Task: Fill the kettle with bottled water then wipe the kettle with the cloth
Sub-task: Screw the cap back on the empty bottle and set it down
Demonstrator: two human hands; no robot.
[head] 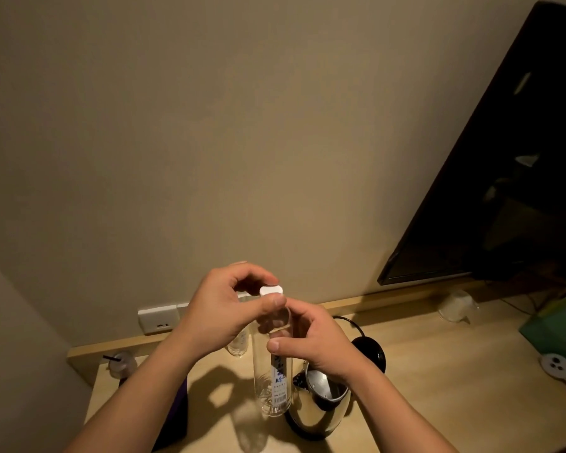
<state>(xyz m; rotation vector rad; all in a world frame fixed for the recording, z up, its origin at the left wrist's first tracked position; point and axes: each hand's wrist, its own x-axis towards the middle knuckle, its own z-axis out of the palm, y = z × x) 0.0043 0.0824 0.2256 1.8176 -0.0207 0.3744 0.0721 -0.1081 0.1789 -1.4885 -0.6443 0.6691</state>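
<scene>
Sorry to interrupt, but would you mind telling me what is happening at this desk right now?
A person is holding a clear water bottle upright above the desk. The right hand grips the bottle's upper body while the left hand pinches its white cap. The steel kettle stands just behind with its lid open. Whether water has gone in yet cannot be told.

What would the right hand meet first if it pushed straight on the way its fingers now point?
The clear bottle: the right hand already grips its neck, fingers pointing left. Past the bottle, probably the left hand pinching the white cap, though depth is unclear.
</scene>
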